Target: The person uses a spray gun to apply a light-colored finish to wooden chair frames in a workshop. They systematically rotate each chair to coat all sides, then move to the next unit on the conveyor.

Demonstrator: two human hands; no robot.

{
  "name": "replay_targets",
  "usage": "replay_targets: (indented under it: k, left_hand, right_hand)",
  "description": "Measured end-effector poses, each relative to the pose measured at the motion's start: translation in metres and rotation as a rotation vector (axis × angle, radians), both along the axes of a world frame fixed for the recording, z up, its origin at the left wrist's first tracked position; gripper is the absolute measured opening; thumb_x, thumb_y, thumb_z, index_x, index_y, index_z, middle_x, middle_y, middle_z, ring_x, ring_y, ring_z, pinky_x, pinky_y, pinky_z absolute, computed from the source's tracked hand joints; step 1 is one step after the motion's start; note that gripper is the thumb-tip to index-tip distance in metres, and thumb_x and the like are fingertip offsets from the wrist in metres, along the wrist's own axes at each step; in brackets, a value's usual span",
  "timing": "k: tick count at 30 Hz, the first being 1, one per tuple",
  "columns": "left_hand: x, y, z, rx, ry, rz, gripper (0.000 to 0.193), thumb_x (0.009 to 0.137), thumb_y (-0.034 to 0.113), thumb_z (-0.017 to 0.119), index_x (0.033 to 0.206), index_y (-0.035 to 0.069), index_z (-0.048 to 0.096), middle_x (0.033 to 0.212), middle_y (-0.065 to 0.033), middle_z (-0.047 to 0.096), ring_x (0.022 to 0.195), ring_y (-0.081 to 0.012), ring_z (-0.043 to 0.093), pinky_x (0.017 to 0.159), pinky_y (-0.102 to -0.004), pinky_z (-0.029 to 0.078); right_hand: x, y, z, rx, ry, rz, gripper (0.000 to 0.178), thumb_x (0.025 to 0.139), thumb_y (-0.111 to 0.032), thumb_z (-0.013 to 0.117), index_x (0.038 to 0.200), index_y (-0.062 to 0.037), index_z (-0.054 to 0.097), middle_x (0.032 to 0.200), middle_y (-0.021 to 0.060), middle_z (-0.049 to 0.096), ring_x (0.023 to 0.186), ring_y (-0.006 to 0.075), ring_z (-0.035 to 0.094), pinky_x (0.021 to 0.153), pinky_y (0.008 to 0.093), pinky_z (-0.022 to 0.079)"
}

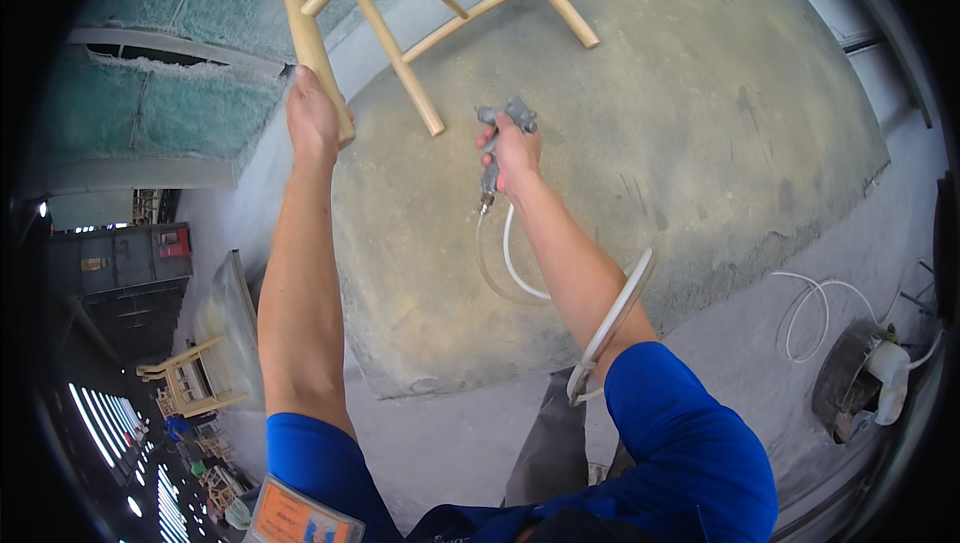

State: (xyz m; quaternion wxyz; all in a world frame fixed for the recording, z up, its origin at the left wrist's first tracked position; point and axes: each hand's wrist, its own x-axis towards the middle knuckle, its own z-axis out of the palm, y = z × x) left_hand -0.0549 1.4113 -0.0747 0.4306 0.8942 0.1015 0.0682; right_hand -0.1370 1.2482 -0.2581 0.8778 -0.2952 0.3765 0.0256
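Note:
My left hand (313,115) is closed around the lower part of a thick leg of a pale wooden chair frame (385,38), whose legs and rungs reach out of view at the top. In my right hand (515,151) is a grey metal spray gun (510,115), its fingers wrapped round the handle. The gun is apart from the chair, to the right of the nearest thin leg. A white hose (512,248) runs from below the gun and loops around my right forearm.
Beneath the chair lies a broad, dusty, stained board (620,193). Teal filter sheets (210,103) cover the wall at upper left. At right stand a round bucket-like container (843,383) and a coiled hose (800,318). Another wooden chair frame (190,378) and more furniture stand at far left.

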Motion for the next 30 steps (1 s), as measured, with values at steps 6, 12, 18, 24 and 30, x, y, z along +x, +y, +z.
replay_targets:
  k: [6,12,18,24,30]
  left_hand:
    - [-0.003,-0.005,-0.003,0.035,-0.009,0.053,0.062,0.111,0.048,0.028,0.115,-0.006,0.058,0.085,-0.0151,0.063,0.061,-0.0253,0.066,0.059,-0.0392,0.056]
    - [-0.001,-0.003,-0.007,0.019,0.020,0.040,0.062,0.111,0.049,0.030,0.120,-0.006,0.057,0.090,-0.0163,0.064,0.061,-0.0267,0.066,0.059,-0.0395,0.056]
    - [0.003,-0.002,-0.010,-0.011,-0.011,0.030,0.063,0.110,0.049,0.030,0.124,-0.006,0.056,0.096,-0.0196,0.063,0.065,-0.0286,0.067,0.062,-0.0402,0.059]
    - [0.016,-0.001,-0.006,-0.054,-0.037,0.020,0.067,0.110,0.050,0.028,0.124,-0.008,0.057,0.105,-0.0240,0.066,0.074,-0.0318,0.072,0.060,-0.0419,0.060]
    - [0.011,-0.004,0.002,-0.032,-0.032,-0.042,0.070,0.110,0.051,0.026,0.124,-0.010,0.058,0.105,-0.0259,0.066,0.075,-0.0338,0.074,0.061,-0.0433,0.060]
  right_hand:
    - [-0.054,-0.015,-0.004,-0.228,0.051,-0.013,0.037,0.103,-0.020,0.059,0.139,-0.0135,0.054,0.089,0.0052,0.064,0.074,0.0152,0.065,0.055,0.0309,0.049]
    - [-0.031,-0.040,0.007,-0.996,-0.196,-0.146,0.059,0.102,-0.018,0.059,0.158,-0.0149,0.041,0.121,0.0153,0.071,0.094,0.0265,0.072,0.084,0.0375,0.056]
    - [-0.060,-0.059,0.007,-0.927,-0.001,-0.395,0.057,0.101,-0.015,0.060,0.156,-0.0141,0.045,0.118,0.0170,0.072,0.093,0.0249,0.072,0.082,0.0376,0.055]
    - [-0.142,-0.042,0.055,-1.259,-0.432,-0.384,0.057,0.095,-0.008,0.066,0.151,-0.0144,0.053,0.094,0.0104,0.072,0.077,0.0200,0.069,0.069,0.0341,0.055]
    - [-0.153,-0.026,0.134,-1.394,-0.693,-0.201,0.060,0.087,-0.004,0.073,0.145,-0.0128,0.060,0.087,0.0127,0.069,0.070,0.0225,0.068,0.063,0.0346,0.054]
